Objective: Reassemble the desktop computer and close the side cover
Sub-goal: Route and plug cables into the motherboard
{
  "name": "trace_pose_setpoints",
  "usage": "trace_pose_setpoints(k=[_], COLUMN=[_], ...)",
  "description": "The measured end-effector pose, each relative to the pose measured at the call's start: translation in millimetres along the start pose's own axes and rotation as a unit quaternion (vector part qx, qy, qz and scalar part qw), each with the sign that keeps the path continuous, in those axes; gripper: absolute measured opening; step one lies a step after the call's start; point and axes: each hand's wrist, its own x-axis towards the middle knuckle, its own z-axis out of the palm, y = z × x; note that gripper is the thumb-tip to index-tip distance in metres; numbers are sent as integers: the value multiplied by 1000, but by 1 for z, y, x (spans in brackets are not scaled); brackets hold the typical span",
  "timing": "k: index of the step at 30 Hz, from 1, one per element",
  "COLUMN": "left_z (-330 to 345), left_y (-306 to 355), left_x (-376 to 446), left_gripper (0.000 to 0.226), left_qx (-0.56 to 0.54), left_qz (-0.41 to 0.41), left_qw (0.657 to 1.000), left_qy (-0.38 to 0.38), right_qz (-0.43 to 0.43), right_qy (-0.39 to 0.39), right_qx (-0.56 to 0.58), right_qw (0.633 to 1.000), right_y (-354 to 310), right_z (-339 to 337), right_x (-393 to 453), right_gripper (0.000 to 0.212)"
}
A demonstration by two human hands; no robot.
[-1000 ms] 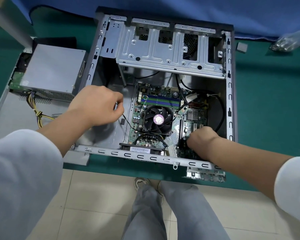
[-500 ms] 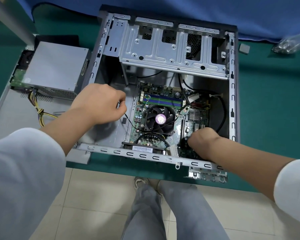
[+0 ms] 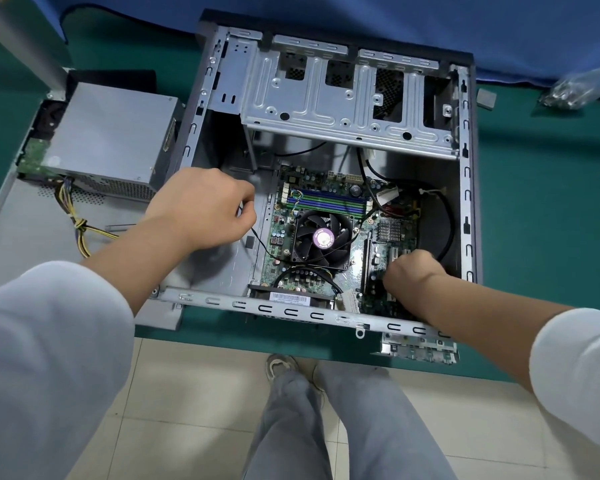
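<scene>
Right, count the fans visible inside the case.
1: the CPU cooler fan at the middle of the motherboard, between the left hand and right hand. Others may be hidden.

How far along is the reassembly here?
Early. Done: motherboard with its fan sits in the case. In hand: left hand pinches a thin black cable; right hand works at the board's slots. Left: power supply and side cover lie outside.
</scene>
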Motion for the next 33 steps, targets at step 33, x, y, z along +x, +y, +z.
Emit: trace_pose_setpoints(k=[33], left_z=[-5], left_y=[3], left_x=[-1], left_gripper=[20], left_qx=[-13], left_qz=[-10], left_qw=[1000], left_qy=[-6], right_qz=[25], right_qy=[25], right_qx=[64], right_qw=[997], right_y=[3], right_z=[-9], right_x=[-8], right_gripper=[26])
